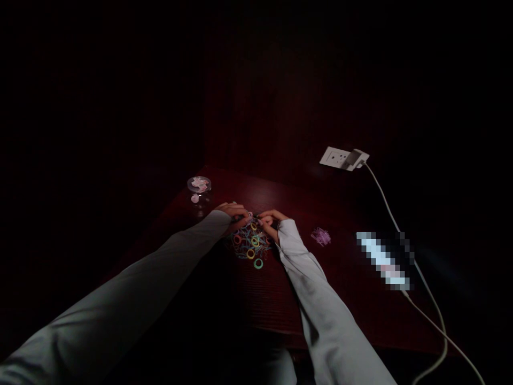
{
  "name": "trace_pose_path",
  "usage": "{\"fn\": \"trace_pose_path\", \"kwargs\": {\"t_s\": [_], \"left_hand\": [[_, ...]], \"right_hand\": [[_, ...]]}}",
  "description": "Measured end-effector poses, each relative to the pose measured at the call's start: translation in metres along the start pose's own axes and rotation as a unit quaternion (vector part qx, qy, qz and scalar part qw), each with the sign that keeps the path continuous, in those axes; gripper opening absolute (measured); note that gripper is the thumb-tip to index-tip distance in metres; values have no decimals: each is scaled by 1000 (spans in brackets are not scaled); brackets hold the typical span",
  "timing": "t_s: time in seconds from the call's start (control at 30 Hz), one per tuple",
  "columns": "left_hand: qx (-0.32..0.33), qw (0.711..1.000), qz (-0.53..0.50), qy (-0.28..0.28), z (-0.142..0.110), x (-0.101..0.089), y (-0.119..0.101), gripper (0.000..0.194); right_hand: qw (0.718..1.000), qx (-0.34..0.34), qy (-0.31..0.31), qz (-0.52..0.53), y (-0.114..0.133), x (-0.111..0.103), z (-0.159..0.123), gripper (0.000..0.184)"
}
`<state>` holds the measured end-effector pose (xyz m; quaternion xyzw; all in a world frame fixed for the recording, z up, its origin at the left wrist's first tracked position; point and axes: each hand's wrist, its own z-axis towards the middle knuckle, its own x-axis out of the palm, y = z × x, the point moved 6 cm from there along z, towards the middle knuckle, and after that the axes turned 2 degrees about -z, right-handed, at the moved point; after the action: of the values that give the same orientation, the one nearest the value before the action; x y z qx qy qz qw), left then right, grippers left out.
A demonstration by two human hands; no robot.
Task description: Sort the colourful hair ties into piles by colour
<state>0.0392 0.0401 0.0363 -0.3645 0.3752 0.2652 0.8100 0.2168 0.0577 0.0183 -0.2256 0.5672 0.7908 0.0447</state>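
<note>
A tangled heap of colourful hair ties and thin elastic bands point(250, 254) lies on the dark red table, with several yellow, green and red scrunched rings among the thin strands. At the heap's far side, my left hand point(234, 213) is closed with its fingertips pinched together. Facing it from the right, my right hand point(273, 220) also pinches close by, the fingertips of both hands nearly meeting. Something small shows between them, but the dimness hides what it is. A smaller bundle of purple elastic bands point(321, 236) sits to the right of my right hand.
A clear round jar point(199, 193) with pink-and-white patterning stands at the back left. On the right lies a blurred-out phone-like device point(382, 260) with a cable point(430, 299). A charger point(355, 159) sits in the wall socket point(333, 157). The surroundings are very dark.
</note>
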Motion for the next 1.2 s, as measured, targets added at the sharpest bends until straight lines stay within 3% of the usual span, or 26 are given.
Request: {"fn": "trace_pose_path", "kwargs": {"t_s": [0.27, 0.5, 0.7, 0.9, 1.07, 1.2], "left_hand": [[13, 1000, -6, 9, 1, 0, 0, 30], [16, 1000, -14, 12, 1, 2, 2, 25], [13, 1000, -18, 10, 2, 3, 3, 23], [22, 1000, -16, -5, 3, 0, 2, 25], [19, 999, -28, -24, 3, -3, 1, 28], [22, 999, -27, -21, 3, -4, 0, 28]], "right_hand": [[999, -44, -9, -10, 8, 1, 0, 35], [1000, -23, -15, -6, -5, 2, 5, 42], [999, -38, -18, -18, -4, 3, 6, 40], [1000, -7, -18, -9, -3, 1, 4, 44], [991, -31, -83, -101, 11, -13, 1, 34], [977, -72, -70, -188, 21, -13, -1, 33]]}}
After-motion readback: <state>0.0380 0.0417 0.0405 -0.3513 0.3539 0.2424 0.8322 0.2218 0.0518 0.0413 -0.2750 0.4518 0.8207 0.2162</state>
